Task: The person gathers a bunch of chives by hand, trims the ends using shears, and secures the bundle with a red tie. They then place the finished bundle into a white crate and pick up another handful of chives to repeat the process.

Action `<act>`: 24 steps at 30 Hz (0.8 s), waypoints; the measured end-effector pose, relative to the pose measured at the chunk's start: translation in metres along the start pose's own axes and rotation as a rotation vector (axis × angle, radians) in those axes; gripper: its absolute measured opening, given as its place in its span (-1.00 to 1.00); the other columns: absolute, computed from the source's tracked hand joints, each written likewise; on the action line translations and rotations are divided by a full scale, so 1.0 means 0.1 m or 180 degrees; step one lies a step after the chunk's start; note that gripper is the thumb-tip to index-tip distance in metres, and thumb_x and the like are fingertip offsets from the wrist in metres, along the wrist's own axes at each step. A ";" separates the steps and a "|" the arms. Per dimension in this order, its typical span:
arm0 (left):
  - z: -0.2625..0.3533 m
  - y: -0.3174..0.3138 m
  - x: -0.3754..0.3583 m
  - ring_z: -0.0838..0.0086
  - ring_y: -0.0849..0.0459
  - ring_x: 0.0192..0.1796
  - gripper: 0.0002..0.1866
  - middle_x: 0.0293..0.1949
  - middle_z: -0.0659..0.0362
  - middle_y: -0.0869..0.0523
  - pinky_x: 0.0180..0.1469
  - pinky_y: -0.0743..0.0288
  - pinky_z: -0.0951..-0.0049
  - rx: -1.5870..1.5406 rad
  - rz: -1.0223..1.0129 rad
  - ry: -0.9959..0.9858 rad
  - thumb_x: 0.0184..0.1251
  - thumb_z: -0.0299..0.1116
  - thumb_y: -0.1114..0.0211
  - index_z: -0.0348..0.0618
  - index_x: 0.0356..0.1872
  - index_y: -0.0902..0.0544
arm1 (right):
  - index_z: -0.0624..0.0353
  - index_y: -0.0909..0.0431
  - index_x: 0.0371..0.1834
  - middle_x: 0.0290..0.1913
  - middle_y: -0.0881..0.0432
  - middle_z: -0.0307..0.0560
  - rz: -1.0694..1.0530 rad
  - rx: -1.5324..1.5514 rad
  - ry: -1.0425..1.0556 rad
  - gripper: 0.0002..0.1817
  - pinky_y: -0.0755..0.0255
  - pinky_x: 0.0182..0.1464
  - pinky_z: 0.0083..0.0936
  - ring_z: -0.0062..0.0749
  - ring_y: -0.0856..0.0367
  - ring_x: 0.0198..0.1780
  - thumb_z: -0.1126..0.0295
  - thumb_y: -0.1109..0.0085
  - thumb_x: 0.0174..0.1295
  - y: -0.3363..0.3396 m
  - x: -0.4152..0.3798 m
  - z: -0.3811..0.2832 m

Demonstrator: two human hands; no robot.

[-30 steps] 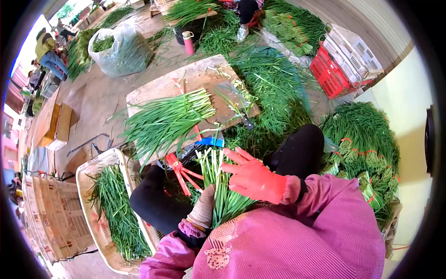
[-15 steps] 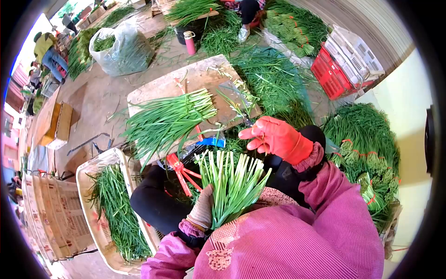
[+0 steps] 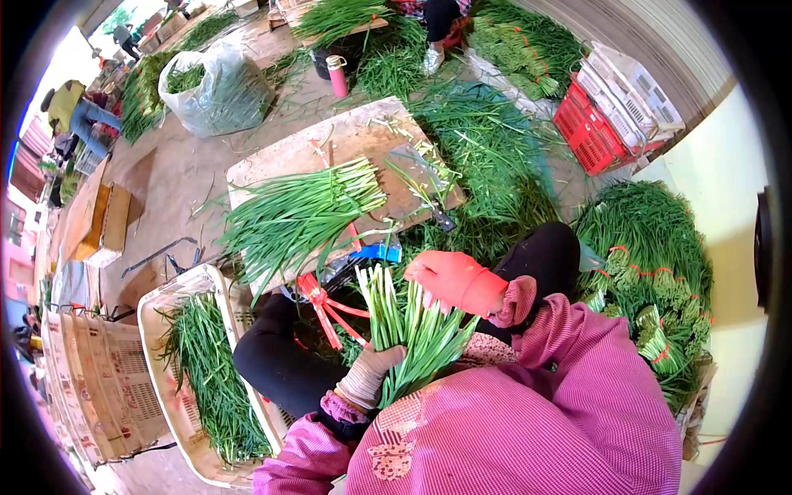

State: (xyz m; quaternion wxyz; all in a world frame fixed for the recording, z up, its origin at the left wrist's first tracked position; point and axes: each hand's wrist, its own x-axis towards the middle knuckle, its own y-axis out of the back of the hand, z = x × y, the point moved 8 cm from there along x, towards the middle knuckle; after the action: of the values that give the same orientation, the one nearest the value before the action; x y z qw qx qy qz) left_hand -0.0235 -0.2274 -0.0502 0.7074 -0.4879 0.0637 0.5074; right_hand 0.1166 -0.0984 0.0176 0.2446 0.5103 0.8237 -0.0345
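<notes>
Since half a second ago, right hand [image 3: 452, 280] dropped from mid-air onto the chive bunch [image 3: 408, 330], fingers curled over its cut ends. Left hand [image 3: 369, 373] has its grip clamped round the stalks, over the lap, below the worktop [image 3: 346, 144].

Open-air produce-sorting yard: heaps of green chives [image 3: 487, 148] spread over bare concrete, tied bundles [image 3: 652, 272] stacked right of the hands, plastic crates [image 3: 590, 128] beyond, a wooden trimming board [image 3: 346, 140] ahead.
</notes>
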 end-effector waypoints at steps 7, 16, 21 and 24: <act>-0.01 -0.09 0.00 0.32 -0.67 0.06 -0.42 0.11 0.08 -0.65 0.16 -0.56 0.31 -0.0408 -0.0092 0.0034 0.23 -0.33 -0.40 -0.21 0.27 -0.45 | 0.06 -0.61 0.00 -0.45 -0.67 -0.12 0.0635 -0.0602 0.0763 -0.67 -0.51 -0.46 -0.50 -0.46 -0.64 -0.56 0.09 -0.15 0.35 0.12 -0.03 -0.33; -0.06 -0.10 0.05 0.39 -0.68 0.03 -0.47 0.09 0.11 -0.67 0.13 -0.57 0.36 -0.0058 -0.0173 -0.0080 0.33 -0.26 -0.34 -0.21 0.27 -0.46 | -0.03 -0.55 -0.19 -0.43 -0.58 -0.11 0.0535 -0.2948 0.2151 -0.87 -0.51 -0.39 -0.27 -0.17 -0.65 -0.39 0.23 -0.11 0.30 -0.30 0.20 -0.39; -0.05 -0.10 0.02 0.35 -0.68 0.06 -0.45 0.11 0.09 -0.66 0.16 -0.56 0.34 -0.0330 -0.0109 -0.0048 0.36 -0.21 -0.31 -0.23 0.29 -0.44 | 0.06 -0.53 -0.43 -0.50 -0.63 -0.05 0.2327 -0.3917 0.1479 -0.87 -0.54 -0.50 -0.18 -0.07 -0.69 -0.43 0.33 -0.07 0.24 0.76 0.27 -0.79; -0.01 -0.08 -0.01 0.33 -0.68 0.06 -0.45 0.11 0.06 -0.66 0.17 -0.56 0.33 -0.0317 0.0021 0.0096 0.38 -0.15 -0.25 -0.25 0.28 -0.44 | 0.12 -0.53 -0.36 -0.42 -0.67 0.02 0.2709 -0.3385 0.2150 -0.85 -0.52 -0.53 -0.22 -0.09 -0.68 -0.51 0.31 -0.05 0.28 0.98 0.09 -0.80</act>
State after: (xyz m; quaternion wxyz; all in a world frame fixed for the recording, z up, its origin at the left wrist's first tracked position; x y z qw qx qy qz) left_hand -0.0171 -0.2291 -0.0455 0.6796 -0.5299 0.0506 0.5049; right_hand 0.1679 -0.0195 0.1029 0.1844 0.5803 0.4916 0.6226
